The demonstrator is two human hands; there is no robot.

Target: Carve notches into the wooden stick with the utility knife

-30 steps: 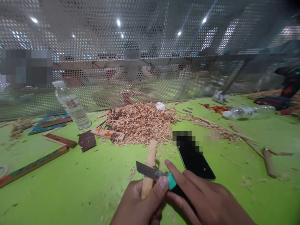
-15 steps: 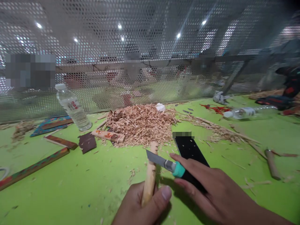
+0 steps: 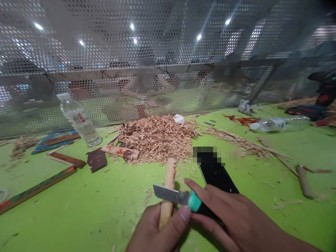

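Note:
My left hand (image 3: 164, 227) is closed around the lower part of a pale wooden stick (image 3: 170, 173), which points away from me and has small notches near its far end. In my right hand (image 3: 231, 217) is a utility knife (image 3: 194, 202) with a black and teal handle. Its bare blade lies across the stick just above my left thumb, the tip sticking out to the left. The thumb is at the knife's teal collar. Beyond my right hand a black phone (image 3: 220, 176) lies flat on the green table (image 3: 78, 217).
A heap of wood shavings (image 3: 160, 138) lies ahead, against a perforated metal screen (image 3: 168, 94). A water bottle (image 3: 82, 122) stands at left near painted wood strips (image 3: 39, 187). On the right are a lying bottle (image 3: 278, 124), a power drill (image 3: 315, 105) and a wooden handle (image 3: 304, 182).
The knife has moved down the stick toward my left thumb, and its blade now lies flatter across the wood. My left hand keeps its grip on the stick.

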